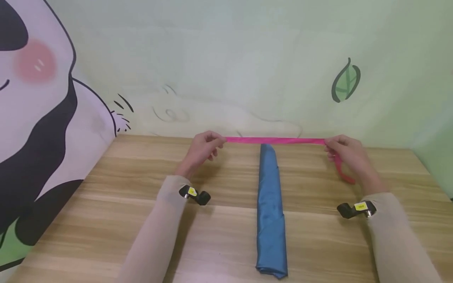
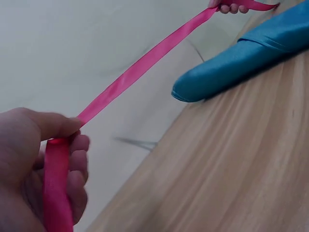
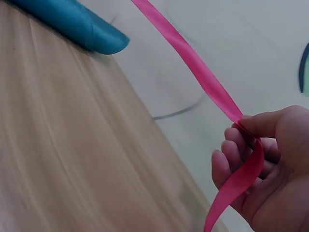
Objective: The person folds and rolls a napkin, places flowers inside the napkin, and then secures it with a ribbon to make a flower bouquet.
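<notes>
A pink satin ribbon stretches taut between both hands near the table's far edge. My left hand pinches it between thumb and forefinger, and in the left wrist view a loose end of the ribbon hangs past the palm. On the other side my right hand pinches the ribbon the same way, its tail dangling below the fingers. Between the arms lies a long roll of shiny blue cloth, pointing away from me, its far tip just below the ribbon in the head view.
The wooden table runs back to a pale green wall. A panda is painted on the wall at the left, and a leaf drawing at the right. Black wrist cameras sit on both sleeves.
</notes>
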### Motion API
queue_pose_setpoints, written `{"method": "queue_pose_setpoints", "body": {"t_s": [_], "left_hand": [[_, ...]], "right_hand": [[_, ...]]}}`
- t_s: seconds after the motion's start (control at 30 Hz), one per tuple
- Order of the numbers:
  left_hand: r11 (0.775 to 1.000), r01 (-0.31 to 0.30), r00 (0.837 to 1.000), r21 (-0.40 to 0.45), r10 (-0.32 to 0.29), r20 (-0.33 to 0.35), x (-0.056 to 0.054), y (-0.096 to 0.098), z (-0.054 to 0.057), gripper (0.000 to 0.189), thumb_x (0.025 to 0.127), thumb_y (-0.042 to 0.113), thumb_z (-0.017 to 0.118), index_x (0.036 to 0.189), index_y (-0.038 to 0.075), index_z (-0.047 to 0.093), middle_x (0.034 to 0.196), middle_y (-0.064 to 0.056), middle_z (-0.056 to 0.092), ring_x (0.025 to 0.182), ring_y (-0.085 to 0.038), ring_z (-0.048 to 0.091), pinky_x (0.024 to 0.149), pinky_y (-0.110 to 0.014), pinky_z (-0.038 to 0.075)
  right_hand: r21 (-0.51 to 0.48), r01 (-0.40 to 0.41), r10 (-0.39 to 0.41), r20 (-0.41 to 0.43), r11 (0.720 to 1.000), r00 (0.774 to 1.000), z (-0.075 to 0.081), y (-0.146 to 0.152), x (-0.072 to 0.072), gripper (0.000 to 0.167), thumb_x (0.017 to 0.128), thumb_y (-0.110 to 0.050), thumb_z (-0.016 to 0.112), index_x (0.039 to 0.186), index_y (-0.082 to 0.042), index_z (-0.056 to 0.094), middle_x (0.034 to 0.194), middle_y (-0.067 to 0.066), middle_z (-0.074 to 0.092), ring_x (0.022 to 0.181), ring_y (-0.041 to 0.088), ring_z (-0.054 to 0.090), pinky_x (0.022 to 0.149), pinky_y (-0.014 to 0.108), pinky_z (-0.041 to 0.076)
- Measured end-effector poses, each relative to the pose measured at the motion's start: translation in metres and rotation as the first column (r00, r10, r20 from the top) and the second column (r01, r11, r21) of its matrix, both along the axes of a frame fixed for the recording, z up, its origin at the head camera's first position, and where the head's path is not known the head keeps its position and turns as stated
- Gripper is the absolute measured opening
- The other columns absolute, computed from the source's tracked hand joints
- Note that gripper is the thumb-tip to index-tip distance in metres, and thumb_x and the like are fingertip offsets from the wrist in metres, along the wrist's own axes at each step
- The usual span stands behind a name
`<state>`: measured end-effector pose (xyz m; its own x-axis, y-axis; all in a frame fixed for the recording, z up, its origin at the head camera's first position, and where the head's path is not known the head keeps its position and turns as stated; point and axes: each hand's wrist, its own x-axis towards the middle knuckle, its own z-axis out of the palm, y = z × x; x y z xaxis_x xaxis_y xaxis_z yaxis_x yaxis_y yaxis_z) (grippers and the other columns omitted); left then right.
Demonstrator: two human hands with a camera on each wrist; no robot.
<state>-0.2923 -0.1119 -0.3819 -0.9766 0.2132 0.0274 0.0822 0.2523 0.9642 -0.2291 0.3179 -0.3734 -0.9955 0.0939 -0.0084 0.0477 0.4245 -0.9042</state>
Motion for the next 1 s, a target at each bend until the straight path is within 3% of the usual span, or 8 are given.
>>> {"method": "queue_pose_setpoints", "body": {"t_s": [0.23,0.5,0.8,1.0], "left_hand": [[0.992,-0.124,0.992,0.026,0.124,0.012,-0.002,0.007,-0.009,0.022,0.104,0.024,0.071,0.113,0.004,0.070,0.099,-0.011,0.069,0.064,-0.014,0.052,0.052,-0.022,0.041],[0.972,-0.235,0.972,0.015,0.236,-0.007,-0.006,0.012,-0.014,0.022,0.103,0.024,0.071,0.112,0.004,0.072,0.095,-0.007,0.069,0.063,-0.012,0.051,0.050,-0.022,0.040],[0.956,-0.293,0.956,0.019,0.293,-0.015,-0.011,0.020,-0.022,0.020,0.102,0.022,0.071,0.110,0.004,0.073,0.098,-0.009,0.072,0.064,-0.014,0.056,0.058,-0.024,0.048],[0.943,-0.331,0.944,0.026,0.331,0.000,-0.014,0.027,-0.023,0.017,0.101,0.021,0.072,0.108,0.006,0.073,0.096,-0.006,0.073,0.063,-0.014,0.056,0.058,-0.025,0.047]], "right_hand": [[-0.043,0.063,-0.064,-0.007,0.997,0.998,-0.014,-0.015,-0.011,0.044,0.110,-0.031,0.058,0.127,0.010,0.058,0.096,0.001,0.067,0.083,0.011,0.064,0.075,0.024,0.059],[-0.124,0.156,-0.156,0.012,0.980,0.988,-0.022,-0.027,-0.022,0.038,0.110,-0.027,0.058,0.126,0.007,0.059,0.100,0.004,0.067,0.086,0.011,0.064,0.076,0.024,0.060],[-0.206,0.214,-0.212,0.031,0.955,0.977,-0.027,-0.034,-0.025,0.029,0.110,-0.022,0.058,0.121,0.005,0.060,0.095,0.002,0.067,0.079,0.008,0.065,0.073,0.023,0.060],[-0.178,0.225,-0.228,0.009,0.958,0.974,-0.034,-0.032,-0.027,0.035,0.109,-0.021,0.059,0.126,0.009,0.061,0.094,0.002,0.069,0.076,0.006,0.067,0.073,0.022,0.060]]}}
